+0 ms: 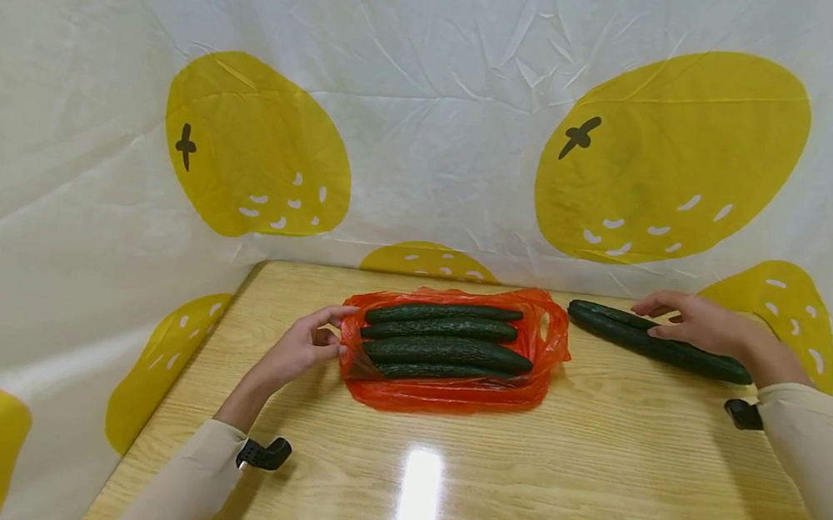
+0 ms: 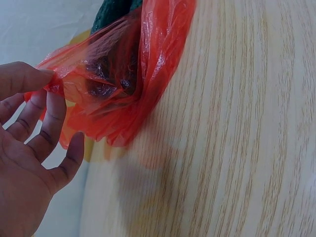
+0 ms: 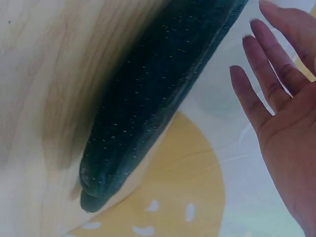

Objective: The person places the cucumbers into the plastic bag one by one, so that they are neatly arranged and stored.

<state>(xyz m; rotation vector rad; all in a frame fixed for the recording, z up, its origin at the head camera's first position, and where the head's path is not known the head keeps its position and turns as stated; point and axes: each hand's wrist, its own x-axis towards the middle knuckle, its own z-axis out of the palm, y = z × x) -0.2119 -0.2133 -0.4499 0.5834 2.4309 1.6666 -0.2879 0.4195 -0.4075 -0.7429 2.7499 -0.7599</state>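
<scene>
A red plastic bag [image 1: 441,400] lies on the table with several dark green cucumbers [image 1: 453,350] side by side in its opening. My left hand [image 1: 306,341] is at the bag's left end, and in the left wrist view the thumb and a fingertip pinch the thin red film [image 2: 111,74]. Farther right, two more cucumbers [image 1: 635,338] lie close together, slanting down to the right. Over them is my right hand [image 1: 704,325], its fingers extended and nothing in its grasp. The right wrist view shows this hand [image 3: 291,108] beside the cucumbers [image 3: 143,103], apart from them.
Behind the table [image 1: 552,491] hangs a pale curtain [image 1: 448,163] with large yellow fruit prints, reaching down to the back edge and along the left side. The bag's handle loop [image 1: 556,328] points toward the two cucumbers on the right.
</scene>
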